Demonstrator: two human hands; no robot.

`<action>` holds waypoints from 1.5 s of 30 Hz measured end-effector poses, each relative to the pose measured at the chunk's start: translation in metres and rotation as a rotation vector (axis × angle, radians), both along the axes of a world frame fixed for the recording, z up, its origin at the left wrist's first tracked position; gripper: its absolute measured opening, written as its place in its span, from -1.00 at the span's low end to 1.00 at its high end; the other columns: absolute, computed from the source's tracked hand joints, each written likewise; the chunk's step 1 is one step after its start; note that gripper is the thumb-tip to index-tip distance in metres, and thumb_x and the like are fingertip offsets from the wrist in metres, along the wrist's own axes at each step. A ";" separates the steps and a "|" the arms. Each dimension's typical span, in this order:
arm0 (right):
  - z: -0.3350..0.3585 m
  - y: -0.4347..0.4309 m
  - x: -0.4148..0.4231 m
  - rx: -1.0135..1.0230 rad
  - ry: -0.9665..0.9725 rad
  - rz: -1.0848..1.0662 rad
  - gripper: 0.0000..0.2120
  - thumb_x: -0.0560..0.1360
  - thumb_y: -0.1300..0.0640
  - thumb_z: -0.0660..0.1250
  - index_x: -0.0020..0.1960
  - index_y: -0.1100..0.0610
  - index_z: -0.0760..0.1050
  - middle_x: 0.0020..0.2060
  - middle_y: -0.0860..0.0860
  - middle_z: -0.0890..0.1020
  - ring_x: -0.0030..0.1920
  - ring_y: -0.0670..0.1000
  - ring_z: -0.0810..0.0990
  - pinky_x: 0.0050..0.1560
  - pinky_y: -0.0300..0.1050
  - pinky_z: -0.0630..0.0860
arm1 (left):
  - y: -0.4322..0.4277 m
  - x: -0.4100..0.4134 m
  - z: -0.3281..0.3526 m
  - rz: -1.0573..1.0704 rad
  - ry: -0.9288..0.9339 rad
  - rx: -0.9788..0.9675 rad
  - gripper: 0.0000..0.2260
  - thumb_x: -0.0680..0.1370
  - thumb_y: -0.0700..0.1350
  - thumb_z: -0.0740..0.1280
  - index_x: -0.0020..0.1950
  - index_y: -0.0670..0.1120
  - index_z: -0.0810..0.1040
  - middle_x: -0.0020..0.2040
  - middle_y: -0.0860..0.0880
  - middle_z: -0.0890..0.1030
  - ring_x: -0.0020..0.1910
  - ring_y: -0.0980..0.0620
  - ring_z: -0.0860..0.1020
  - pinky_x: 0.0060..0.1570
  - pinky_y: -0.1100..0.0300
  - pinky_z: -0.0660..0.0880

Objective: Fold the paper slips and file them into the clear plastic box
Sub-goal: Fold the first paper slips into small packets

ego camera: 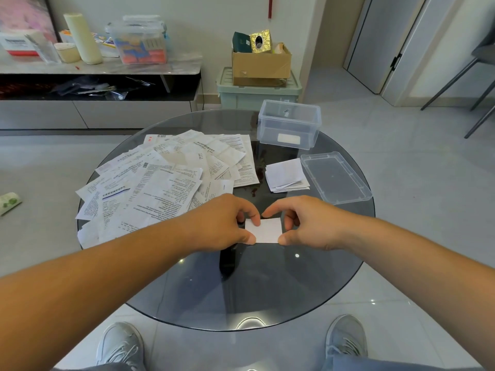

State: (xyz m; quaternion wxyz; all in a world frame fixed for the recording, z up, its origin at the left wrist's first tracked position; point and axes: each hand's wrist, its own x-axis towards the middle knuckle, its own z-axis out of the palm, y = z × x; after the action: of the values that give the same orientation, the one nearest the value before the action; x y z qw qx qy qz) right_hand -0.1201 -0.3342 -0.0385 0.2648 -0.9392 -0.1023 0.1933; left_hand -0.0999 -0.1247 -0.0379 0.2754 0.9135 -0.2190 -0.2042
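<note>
A small folded white paper slip (267, 231) lies on the round glass table (267, 285) in front of me. My left hand (227, 223) pinches its left edge between thumb and fingers. My right hand (305, 223) pinches its right edge the same way. A wide heap of unfolded printed slips (160, 180) covers the table's left half. A short stack of folded slips (286, 175) lies right of the heap. The clear plastic box (289, 124) stands open at the far right, with one folded slip inside.
The box's clear lid (334, 178) lies flat at the table's right edge. Behind the table stand a green crate (257, 95) topped by a cardboard carton (261, 65), and a low cabinet (101, 68) with clutter. My shoes show below the table.
</note>
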 end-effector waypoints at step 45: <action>0.040 -0.032 0.072 0.126 -0.382 -0.180 -0.90 0.53 0.19 0.42 -0.06 0.00 0.60 -0.19 0.03 0.64 -0.23 -0.04 0.54 -0.14 -0.08 0.49 | -0.046 0.071 0.032 0.176 -0.338 -0.245 -0.91 0.50 -0.10 0.46 -0.11 -0.02 0.56 -0.21 0.06 0.61 -0.22 0.08 0.58 -0.21 0.20 0.54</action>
State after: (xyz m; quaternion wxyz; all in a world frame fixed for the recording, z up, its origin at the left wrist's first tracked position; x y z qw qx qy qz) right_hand -0.0482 -0.3658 0.0019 0.3150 -0.9457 -0.0783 -0.0191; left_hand -0.0285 -0.1709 -0.0058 0.3603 0.9100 -0.2049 0.0049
